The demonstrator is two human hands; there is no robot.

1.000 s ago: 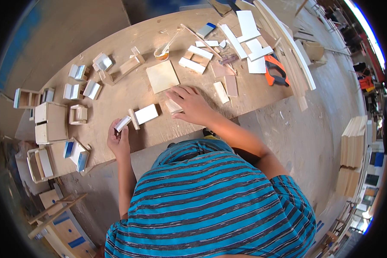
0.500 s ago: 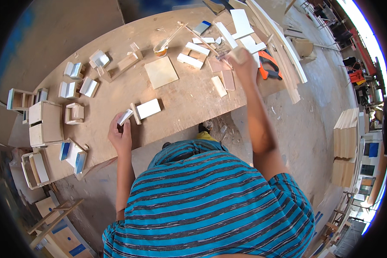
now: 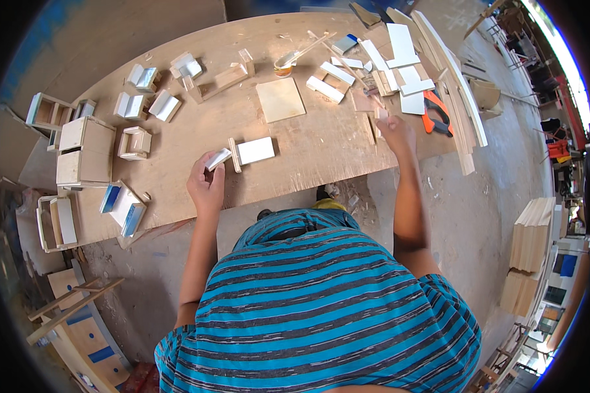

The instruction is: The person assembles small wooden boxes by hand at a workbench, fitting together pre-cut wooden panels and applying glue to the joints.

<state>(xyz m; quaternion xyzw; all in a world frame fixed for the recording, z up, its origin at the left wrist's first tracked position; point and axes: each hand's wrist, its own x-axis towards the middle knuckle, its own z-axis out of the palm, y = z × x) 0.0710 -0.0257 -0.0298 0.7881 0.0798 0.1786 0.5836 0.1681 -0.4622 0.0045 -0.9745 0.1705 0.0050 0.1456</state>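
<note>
My left hand (image 3: pixel 207 183) is closed around the small white-faced wooden block (image 3: pixel 218 159) at one end of a little wooden assembly. An upright wooden strip (image 3: pixel 234 155) in this assembly stands between that block and a larger white panel (image 3: pixel 256 150), which lies on the workbench (image 3: pixel 196 190). Near the bench's right front edge, my right hand (image 3: pixel 398 136) has its fingertips closed on a small pale wooden block (image 3: pixel 381 114). Beside it lies a narrow wooden strip (image 3: pixel 368 129). My fingers hide part of the block.
A square board (image 3: pixel 280 100) and a glue pot with sticks (image 3: pixel 282 67) stand mid-bench. White offcuts (image 3: pixel 403 46) and an orange-handled saw (image 3: pixel 437 114) lie at right, near long planks (image 3: pixel 449 72). Several small wooden assemblies (image 3: pixel 135 143) and a box-like cabinet (image 3: pixel 85 157) occupy the left.
My right hand has come down from the white offcuts toward the front edge and onto the small wooden block. The left hand keeps its hold. The whole view has shifted.
</note>
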